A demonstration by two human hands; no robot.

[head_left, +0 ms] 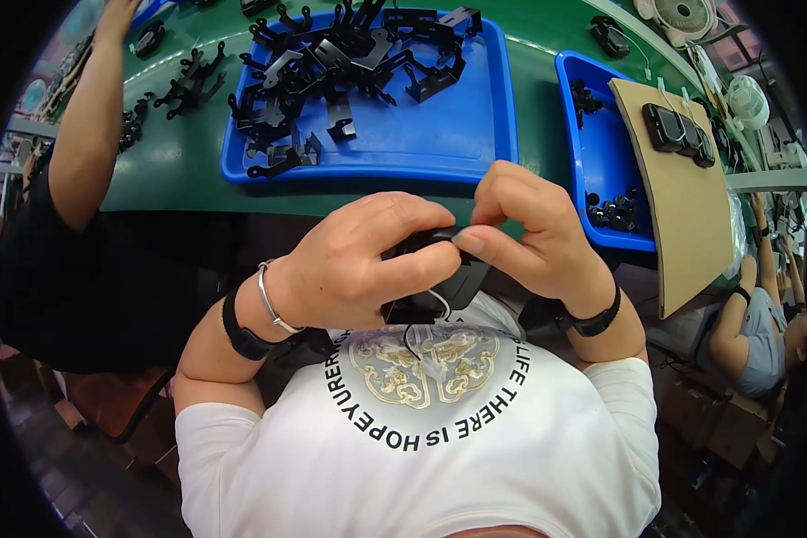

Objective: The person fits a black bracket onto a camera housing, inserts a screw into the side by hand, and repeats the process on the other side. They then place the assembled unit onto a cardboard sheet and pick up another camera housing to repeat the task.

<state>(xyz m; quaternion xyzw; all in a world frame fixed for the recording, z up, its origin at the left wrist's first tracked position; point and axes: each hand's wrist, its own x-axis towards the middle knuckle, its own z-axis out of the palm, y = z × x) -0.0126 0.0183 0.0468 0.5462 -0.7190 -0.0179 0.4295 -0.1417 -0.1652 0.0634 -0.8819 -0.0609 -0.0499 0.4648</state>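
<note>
Close to my chest, my left hand [363, 255] grips a black plastic device [468, 285] with a thin white cable [441, 305] hanging from its underside. Its fingers wrap over the top and cover much of the device. From the other side my right hand [533, 229] comes in with curled fingers, its thumb tip against the device's upper edge. Whatever lies between that thumb and index finger is hidden.
A blue tray [403, 161] of black metal brackets [332, 67] lies ahead on the green table [166, 179]. Rightward, cardboard [690, 215] carrying black devices [668, 127] overlaps another blue tray [583, 161] of small black parts. A co-worker's arm [90, 134] reaches in at left.
</note>
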